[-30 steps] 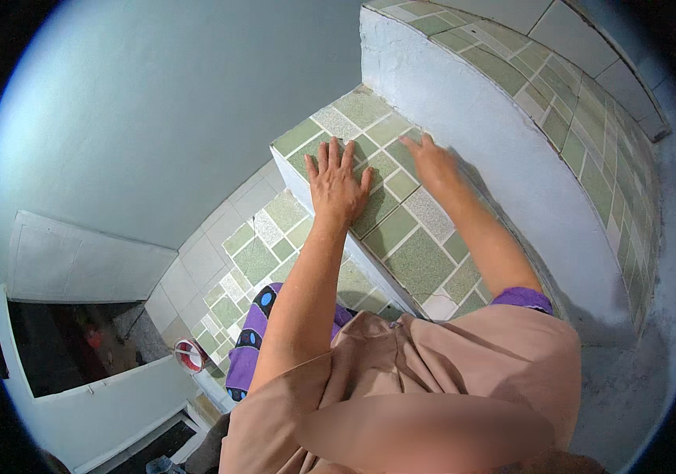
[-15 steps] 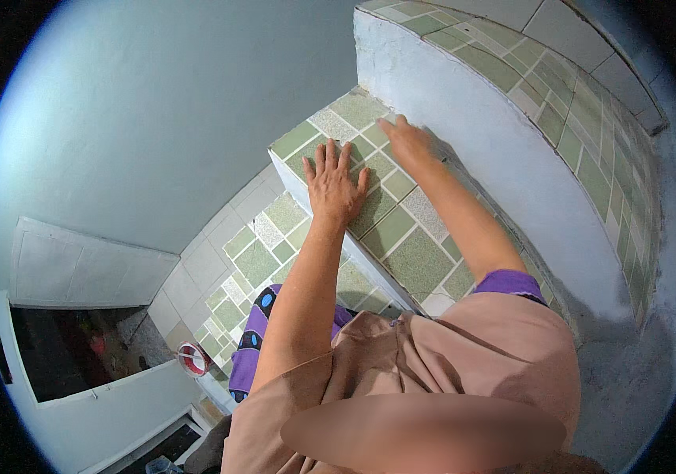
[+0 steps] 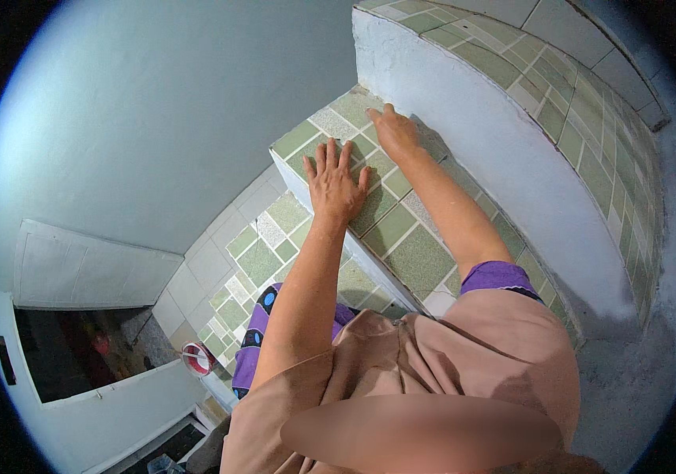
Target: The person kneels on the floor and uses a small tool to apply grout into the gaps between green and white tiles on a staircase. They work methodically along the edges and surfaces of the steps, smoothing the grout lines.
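My left hand lies flat with its fingers spread on a stair tread patterned in green and speckled tiles with pale joints. Farther up and to the right, my right hand is at the same tread, close to the foot of the whitish riser. Its fingers are curled in, the fingertips pointing toward the tiles at the far end. Whatever may be between them is too small or hidden to make out.
A higher tiled step curves along the right. A lower tiled step lies on the left, beside a grey-blue wall. Farther down left are a white door panel, a dark opening and a red-and-white round container.
My right hand has moved a little left and toward the far end of the tread. My left hand stays in place on the tiles.
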Demonstrator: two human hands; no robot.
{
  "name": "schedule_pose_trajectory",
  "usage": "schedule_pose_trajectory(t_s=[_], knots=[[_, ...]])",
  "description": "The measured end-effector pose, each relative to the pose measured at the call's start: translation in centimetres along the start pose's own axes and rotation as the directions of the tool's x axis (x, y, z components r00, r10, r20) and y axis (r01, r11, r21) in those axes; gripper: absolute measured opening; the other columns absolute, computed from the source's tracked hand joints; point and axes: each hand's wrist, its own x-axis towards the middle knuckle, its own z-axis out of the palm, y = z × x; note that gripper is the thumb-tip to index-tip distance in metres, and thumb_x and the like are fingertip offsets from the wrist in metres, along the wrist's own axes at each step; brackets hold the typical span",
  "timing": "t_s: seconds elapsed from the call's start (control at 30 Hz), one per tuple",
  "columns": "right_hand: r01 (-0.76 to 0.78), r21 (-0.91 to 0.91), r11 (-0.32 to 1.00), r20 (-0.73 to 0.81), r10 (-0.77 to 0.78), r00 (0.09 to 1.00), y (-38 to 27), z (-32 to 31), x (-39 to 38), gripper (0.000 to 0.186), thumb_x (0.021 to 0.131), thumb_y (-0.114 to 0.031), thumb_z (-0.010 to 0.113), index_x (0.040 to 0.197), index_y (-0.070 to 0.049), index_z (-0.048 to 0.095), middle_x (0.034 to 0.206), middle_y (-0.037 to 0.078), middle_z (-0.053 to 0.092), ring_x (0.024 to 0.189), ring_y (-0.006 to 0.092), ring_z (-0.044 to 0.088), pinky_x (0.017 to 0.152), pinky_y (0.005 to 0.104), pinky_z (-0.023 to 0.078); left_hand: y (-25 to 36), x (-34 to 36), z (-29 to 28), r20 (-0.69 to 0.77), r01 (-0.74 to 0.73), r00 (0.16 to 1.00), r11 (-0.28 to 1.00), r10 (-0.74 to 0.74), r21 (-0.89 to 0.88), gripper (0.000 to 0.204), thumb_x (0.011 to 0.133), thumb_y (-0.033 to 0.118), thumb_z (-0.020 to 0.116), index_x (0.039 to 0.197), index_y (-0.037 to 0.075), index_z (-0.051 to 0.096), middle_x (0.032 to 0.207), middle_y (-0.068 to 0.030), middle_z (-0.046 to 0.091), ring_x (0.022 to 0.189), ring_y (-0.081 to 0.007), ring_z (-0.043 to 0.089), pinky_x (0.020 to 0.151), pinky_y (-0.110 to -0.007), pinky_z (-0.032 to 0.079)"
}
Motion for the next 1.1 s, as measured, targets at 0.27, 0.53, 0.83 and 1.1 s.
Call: schedule_pose_trajectory(t_s=[0.27, 0.53, 0.83, 1.1], knots=[[-0.176, -0.094, 0.980, 0.199, 0.192, 0.961, 3.1, -3.6, -10.7, 0.055, 0.089, 0.000, 0.046, 0.136, -0.027, 0.049, 0.107, 0.015, 0.055, 0.080, 0.0306, 0.066, 0.068, 0.0397, 0.056, -0.2, -0.1, 0.3, -0.024, -0.009, 1.000, 1.000, 0.008, -0.017, 0.061, 0.090, 0.046, 0.049, 0.141, 0.013, 0.042, 0.150, -0.0155, 0.032, 0.141, -0.0325, 0.024, 0.117, -0.050, 0.010], [-0.217, -0.058, 0.975, 0.099, 0.222, 0.970, 4.0, -3.1, -8.4, 0.053, 0.089, 0.002, 0.046, 0.135, -0.025, 0.050, 0.101, 0.013, 0.056, 0.085, 0.0288, 0.065, 0.073, 0.0397, 0.057, -0.1, -0.1, 0.4, -0.010, -0.005, 1.000, 1.000, 0.005, -0.002, 0.061, 0.091, 0.047, 0.048, 0.142, 0.013, 0.042, 0.151, -0.0147, 0.031, 0.142, -0.0317, 0.022, 0.117, -0.050, 0.010], [-0.172, -0.122, 0.977, 0.188, 0.193, 0.963, 6.1, -4.5, -10.9, 0.047, 0.089, 0.000, 0.047, 0.131, -0.020, 0.053, 0.103, 0.017, 0.055, 0.084, 0.0329, 0.066, 0.071, 0.0421, 0.056, -0.2, -0.1, 0.3, 0.008, -0.002, 1.000, 1.000, 0.002, -0.001, 0.062, 0.091, 0.047, 0.047, 0.143, 0.014, 0.040, 0.151, -0.0144, 0.030, 0.142, -0.0316, 0.022, 0.118, -0.049, 0.008], [-0.168, -0.071, 0.983, 0.056, 0.172, 0.983, 5.8, -2.8, -7.6, 0.047, 0.091, 0.000, 0.043, 0.129, -0.022, 0.056, 0.099, 0.016, 0.055, 0.085, 0.0317, 0.065, 0.075, 0.0417, 0.054, 0.1, 0.0, 0.0, 0.019, -0.008, 1.000, 1.000, 0.008, 0.022, 0.061, 0.092, 0.046, 0.045, 0.142, 0.011, 0.041, 0.151, -0.0151, 0.031, 0.142, -0.0311, 0.022, 0.118, -0.050, 0.010]])
